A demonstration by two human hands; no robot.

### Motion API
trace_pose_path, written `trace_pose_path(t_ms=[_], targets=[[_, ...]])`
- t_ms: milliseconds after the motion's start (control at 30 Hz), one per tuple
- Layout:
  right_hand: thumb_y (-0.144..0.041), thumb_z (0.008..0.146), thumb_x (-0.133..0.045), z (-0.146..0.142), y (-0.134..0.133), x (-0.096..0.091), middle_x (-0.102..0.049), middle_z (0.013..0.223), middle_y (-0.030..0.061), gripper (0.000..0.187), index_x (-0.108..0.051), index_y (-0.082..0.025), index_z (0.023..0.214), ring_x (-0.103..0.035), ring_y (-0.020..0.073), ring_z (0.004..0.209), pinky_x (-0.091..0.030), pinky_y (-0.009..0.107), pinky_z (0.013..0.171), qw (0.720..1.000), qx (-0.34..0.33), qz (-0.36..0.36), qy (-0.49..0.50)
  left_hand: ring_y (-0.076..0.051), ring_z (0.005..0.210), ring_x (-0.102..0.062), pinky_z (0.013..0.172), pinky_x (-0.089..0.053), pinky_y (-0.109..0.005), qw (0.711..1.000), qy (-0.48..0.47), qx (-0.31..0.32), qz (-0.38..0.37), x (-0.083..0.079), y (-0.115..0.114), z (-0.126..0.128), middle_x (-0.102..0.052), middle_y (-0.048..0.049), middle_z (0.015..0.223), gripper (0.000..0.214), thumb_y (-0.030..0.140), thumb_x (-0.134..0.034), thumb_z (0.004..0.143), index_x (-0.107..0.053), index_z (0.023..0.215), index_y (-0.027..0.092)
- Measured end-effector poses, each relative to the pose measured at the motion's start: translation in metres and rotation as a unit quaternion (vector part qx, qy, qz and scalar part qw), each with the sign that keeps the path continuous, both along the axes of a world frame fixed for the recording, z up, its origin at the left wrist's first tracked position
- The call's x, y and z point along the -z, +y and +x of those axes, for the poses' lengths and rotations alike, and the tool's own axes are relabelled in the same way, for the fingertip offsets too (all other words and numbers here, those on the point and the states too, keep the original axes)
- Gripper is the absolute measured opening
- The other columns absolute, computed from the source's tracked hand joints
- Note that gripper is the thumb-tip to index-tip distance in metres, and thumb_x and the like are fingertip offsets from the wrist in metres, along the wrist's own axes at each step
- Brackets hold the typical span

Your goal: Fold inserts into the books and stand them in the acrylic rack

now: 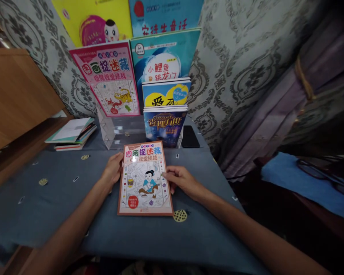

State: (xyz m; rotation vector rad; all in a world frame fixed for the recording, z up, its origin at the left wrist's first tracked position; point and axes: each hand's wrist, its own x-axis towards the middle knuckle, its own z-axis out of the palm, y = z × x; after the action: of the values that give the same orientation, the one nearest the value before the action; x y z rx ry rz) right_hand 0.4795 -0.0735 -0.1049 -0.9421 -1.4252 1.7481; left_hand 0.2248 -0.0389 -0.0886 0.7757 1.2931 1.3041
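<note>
Between my hands is a picture book (145, 183) with an orange-brown border and a seated figure in a blue top on its cover. My left hand (114, 168) grips its left edge, the fingers partly hidden behind it. On the opposite edge, my right hand (182, 181) pinches the book with the thumb on the cover. Just beyond stands a clear tiered display rack (123, 130). A similar pink-bordered picture book (111, 80) rests in its left side, and a dark blue book (164, 124) stands low on its right.
More books, including a teal one (166, 57) and a yellow one (94, 19), rise behind in the rack. A stack of books (74, 133) lies to the left. A black phone (190, 136) lies right of the rack on the dark tablecloth (63, 191). Curtains (263, 99) hang at right.
</note>
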Motion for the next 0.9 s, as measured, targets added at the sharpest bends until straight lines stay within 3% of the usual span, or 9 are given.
trace_pose_path(t_ms=[167,267,333,433,567,667,767,900], targets=[[-0.052,0.073,-0.080,0.002,0.002,0.002,-0.070,0.066,-0.0004,0.041,-0.061,-0.016,0.082,-0.064,0.0104,0.052,-0.052,0.020,0.045,0.999,-0.026,-0.039,-0.025,-0.012,0.050,-0.058,0.052,-0.045,-0.022,0.999,0.031,0.029,0.002,0.007,-0.001,-0.004,-0.067,0.0006,0.061,0.021,0.030,-0.074,0.066,-0.066,0.077,0.015],[-0.049,0.076,-0.078,0.003,0.001,0.000,-0.071,0.066,0.0004,0.037,-0.059,-0.017,0.080,-0.065,0.0104,0.052,-0.052,0.019,0.044,0.997,-0.048,-0.045,-0.039,-0.015,0.051,-0.058,0.053,-0.043,-0.023,0.981,0.181,0.052,0.049,0.008,-0.002,-0.012,-0.064,0.0028,0.058,0.026,0.032,-0.071,0.072,-0.069,0.093,0.017],[-0.051,0.077,-0.077,0.003,0.000,0.000,-0.071,0.064,0.0004,0.038,-0.058,-0.018,0.079,-0.065,0.0104,0.050,-0.052,0.019,0.042,0.996,-0.058,-0.048,-0.052,-0.018,0.056,-0.060,0.059,-0.044,-0.026,0.926,0.358,0.070,0.097,0.006,-0.004,-0.017,-0.063,0.0028,0.058,0.029,0.032,-0.063,0.080,-0.069,0.105,0.019],[-0.056,0.077,-0.075,0.002,-0.001,0.001,-0.069,0.058,-0.0007,0.042,-0.055,-0.018,0.076,-0.064,0.0113,0.045,-0.050,0.019,0.038,0.992,-0.075,-0.061,-0.084,-0.024,0.072,-0.067,0.070,-0.046,-0.031,0.806,0.573,0.103,0.106,0.002,-0.009,-0.020,-0.071,-0.0036,0.072,0.034,0.031,-0.049,0.092,-0.064,0.120,0.019],[-0.057,0.080,-0.071,0.001,-0.001,0.001,-0.063,0.050,-0.0033,0.043,-0.051,-0.020,0.070,-0.060,0.0106,0.038,-0.045,0.019,0.034,0.987,-0.065,-0.044,-0.139,-0.031,0.082,-0.071,0.073,-0.047,-0.037,0.672,0.730,0.117,0.042,-0.007,-0.018,-0.013,-0.075,-0.0151,0.088,0.039,0.035,-0.037,0.099,-0.062,0.123,0.017],[-0.054,0.085,-0.066,0.002,-0.002,-0.001,-0.061,0.049,-0.0038,0.042,-0.049,-0.021,0.067,-0.056,0.0099,0.035,-0.041,0.019,0.033,0.983,-0.044,-0.005,-0.177,-0.033,0.080,-0.071,0.072,-0.048,-0.039,0.612,0.781,0.126,0.016,-0.014,-0.022,-0.008,-0.074,-0.0184,0.089,0.040,0.036,-0.033,0.101,-0.063,0.115,0.015],[-0.046,0.093,-0.056,0.001,-0.005,-0.004,-0.058,0.048,-0.0038,0.038,-0.050,-0.021,0.064,-0.051,0.0085,0.035,-0.037,0.020,0.036,0.968,0.012,0.111,-0.224,-0.030,0.086,-0.071,0.075,-0.049,-0.036,0.603,0.788,0.123,0.033,-0.016,-0.019,-0.011,-0.074,-0.0157,0.097,0.036,0.033,-0.033,0.101,-0.063,0.112,0.018],[-0.029,0.095,-0.051,-0.016,-0.009,-0.012,-0.064,0.059,-0.0011,0.026,-0.061,-0.020,0.073,-0.058,0.0124,0.052,-0.043,0.024,0.053,0.893,0.067,0.332,-0.297,-0.025,0.104,-0.066,0.084,-0.050,-0.033,0.638,0.742,0.124,0.164,-0.007,-0.009,-0.020,-0.070,-0.0104,0.110,0.032,0.019,-0.035,0.097,-0.065,0.108,0.021]])
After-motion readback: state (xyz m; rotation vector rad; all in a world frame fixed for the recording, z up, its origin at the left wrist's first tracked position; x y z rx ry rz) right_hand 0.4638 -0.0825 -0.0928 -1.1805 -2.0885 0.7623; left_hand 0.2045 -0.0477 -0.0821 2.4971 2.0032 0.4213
